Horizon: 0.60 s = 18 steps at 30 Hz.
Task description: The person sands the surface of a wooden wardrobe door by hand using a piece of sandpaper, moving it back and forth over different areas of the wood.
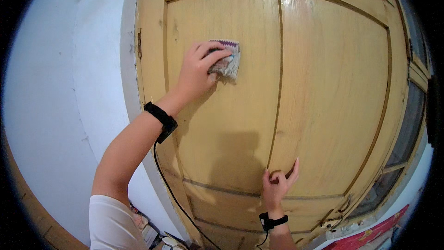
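A crumpled grey cloth (230, 65) with a purple-and-white knitted edge is pressed against the upper left panel of a yellow wooden door (333, 88). My left hand (201, 62) is closed around it, its fingers bent over the cloth. Lower down, by the middle upright of the door, my right hand (279, 187) is raised with some fingers stretched up and others bent. Its fingertips appear to rest on the wood, and nothing shows in it. Both wrists wear black bands with cables.
A pale wall (60, 65) runs along the left of the door frame. A rusty hinge (139, 43) sits on the left edge. At lower right are a metal latch (330, 223), window panes (407, 125) and a red sheet (370, 231). Papers (150, 234) lie low at left.
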Tool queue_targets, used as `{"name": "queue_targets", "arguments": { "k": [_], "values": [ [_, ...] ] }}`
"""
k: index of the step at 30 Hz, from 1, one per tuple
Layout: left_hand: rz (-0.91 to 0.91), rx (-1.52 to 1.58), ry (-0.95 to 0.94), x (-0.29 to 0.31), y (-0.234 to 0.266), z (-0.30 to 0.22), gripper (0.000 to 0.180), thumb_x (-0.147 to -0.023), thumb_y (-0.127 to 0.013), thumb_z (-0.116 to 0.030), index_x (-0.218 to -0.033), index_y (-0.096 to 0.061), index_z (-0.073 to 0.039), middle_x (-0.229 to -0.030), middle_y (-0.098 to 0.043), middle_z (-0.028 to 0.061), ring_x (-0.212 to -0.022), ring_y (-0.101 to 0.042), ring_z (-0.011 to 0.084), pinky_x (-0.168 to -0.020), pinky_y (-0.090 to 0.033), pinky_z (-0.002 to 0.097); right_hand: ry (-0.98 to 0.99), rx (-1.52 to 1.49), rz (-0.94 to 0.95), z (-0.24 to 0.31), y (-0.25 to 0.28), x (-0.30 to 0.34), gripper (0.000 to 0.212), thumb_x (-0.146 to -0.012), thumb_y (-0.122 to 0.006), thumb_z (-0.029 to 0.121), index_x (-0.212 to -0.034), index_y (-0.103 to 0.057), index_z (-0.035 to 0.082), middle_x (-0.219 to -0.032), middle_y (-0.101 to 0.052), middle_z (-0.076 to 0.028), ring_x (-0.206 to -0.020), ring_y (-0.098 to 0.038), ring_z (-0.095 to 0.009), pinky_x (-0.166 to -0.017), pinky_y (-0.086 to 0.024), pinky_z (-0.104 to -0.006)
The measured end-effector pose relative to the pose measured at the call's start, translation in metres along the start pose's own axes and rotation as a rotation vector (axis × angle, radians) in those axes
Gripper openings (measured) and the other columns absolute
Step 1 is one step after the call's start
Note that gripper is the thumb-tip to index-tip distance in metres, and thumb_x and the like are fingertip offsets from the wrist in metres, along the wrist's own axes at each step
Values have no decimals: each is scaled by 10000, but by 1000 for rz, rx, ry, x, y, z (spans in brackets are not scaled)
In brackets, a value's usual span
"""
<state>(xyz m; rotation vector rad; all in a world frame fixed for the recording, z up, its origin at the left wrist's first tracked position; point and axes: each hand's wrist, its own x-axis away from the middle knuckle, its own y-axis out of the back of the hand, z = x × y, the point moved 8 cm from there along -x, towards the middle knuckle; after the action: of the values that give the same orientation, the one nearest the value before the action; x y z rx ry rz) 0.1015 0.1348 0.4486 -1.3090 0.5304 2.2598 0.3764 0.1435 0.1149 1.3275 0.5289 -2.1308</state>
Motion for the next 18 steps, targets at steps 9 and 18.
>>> {"name": "queue_targets", "arguments": {
  "k": [9, 18],
  "values": [
    [-129, 16, 66, -28, 12, 6, 626, -676, -742, 110, -1249, -751, -144, -1249, -712, 83, -1147, -645, 357, -997, -562, 443, 26, 19, -15, -3, 0, 0, 411, -777, -918, 44, -732, -514, 103, -1722, -325, -285, -1437, -451, -506, -1186, -367, -562],
    [-113, -108, 37, -38, 7, 16, 618, -665, -762, 89, -1236, -761, -150, -1228, -711, 76, -1162, -656, 341, -995, -568, 441, 45, 20, -11, -1, -2, -1, 404, -802, -899, 32, -740, -503, 89, -1739, -301, -273, -1458, -430, -492, -1180, -359, -538]
  ]
}}
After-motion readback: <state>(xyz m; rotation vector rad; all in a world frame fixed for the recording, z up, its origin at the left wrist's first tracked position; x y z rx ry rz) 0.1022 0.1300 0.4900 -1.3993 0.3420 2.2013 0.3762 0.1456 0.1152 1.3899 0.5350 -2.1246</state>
